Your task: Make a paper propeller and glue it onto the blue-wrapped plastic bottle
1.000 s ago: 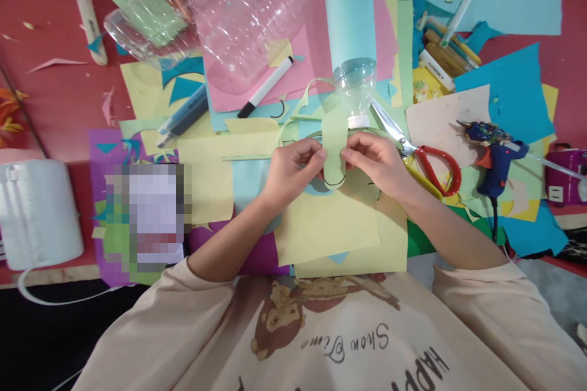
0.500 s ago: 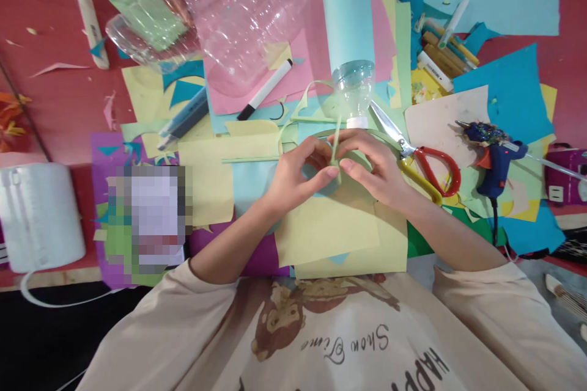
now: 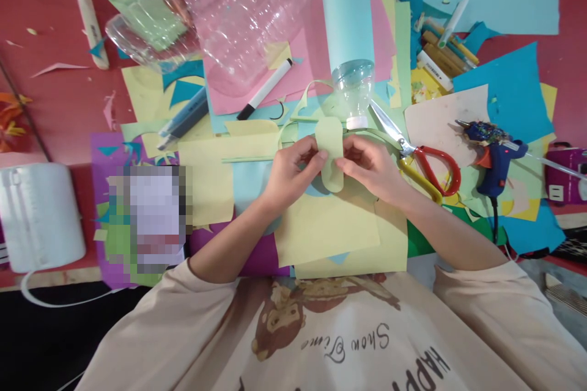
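Between my hands is a light green paper cutout [image 3: 331,156], a long shape with rounded ends, its broad face toward me. My left hand [image 3: 296,172] pinches its left edge with thumb and fingers. On the opposite edge, my right hand [image 3: 369,165] is closed, thumb and fingertips against the paper. Below them lie pale yellow sheets [image 3: 330,232]. Just beyond my right hand is a clear plastic bottle [image 3: 354,82] wrapped in light blue paper, its white cap toward me. Scissors [image 3: 413,153] with red and yellow handles lie right of my right hand.
A blue glue gun [image 3: 498,165] rests at the right, its cable running toward the table edge. Crumpled clear plastic bottles [image 3: 247,24] lie at the back left. A black-capped marker [image 3: 265,90], a white pouch [image 3: 39,217] and several coloured paper scraps are spread about.
The green paper cutout has turned from edge-on to broad face toward me. My hands have moved slightly apart, to its two sides.
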The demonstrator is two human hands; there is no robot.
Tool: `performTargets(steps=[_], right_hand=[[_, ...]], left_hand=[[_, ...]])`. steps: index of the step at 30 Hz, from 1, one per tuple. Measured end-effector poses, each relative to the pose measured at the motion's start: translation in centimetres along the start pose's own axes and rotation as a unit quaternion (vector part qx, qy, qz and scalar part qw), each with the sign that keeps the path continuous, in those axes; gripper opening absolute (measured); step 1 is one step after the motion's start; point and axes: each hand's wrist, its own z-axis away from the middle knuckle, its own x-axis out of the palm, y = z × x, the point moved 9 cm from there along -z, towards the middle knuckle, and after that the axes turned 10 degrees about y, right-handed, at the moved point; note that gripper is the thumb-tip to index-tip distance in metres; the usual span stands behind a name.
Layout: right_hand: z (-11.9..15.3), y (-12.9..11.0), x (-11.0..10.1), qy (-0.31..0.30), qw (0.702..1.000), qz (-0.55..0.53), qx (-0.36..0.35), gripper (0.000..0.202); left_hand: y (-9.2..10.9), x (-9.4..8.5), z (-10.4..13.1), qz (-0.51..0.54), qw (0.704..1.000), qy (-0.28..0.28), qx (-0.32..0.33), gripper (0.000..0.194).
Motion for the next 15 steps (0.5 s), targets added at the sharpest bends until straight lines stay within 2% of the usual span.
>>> performTargets(steps=[5, 11, 15], right_hand=[[-0.1, 0.0, 0.1, -0.002, 1.0, -0.002, -0.005, 0.03], [0.0, -0.1, 0.0, -0.009, 1.0, -0.011, -0.009, 0.021], [0.0, -0.3, 0.0, -0.011, 1.0, -0.018, -0.017, 0.014]], left_hand=[[0.4, 0.2, 0.1, 0.027, 0.999, -0.01, 0.022, 0.023], [1.3, 0.2, 0.1, 0.05, 0.997, -0.01, 0.05, 0.015], [1.4, 0.0, 0.2, 0.042, 0.998, -0.007, 0.047, 0.012]])
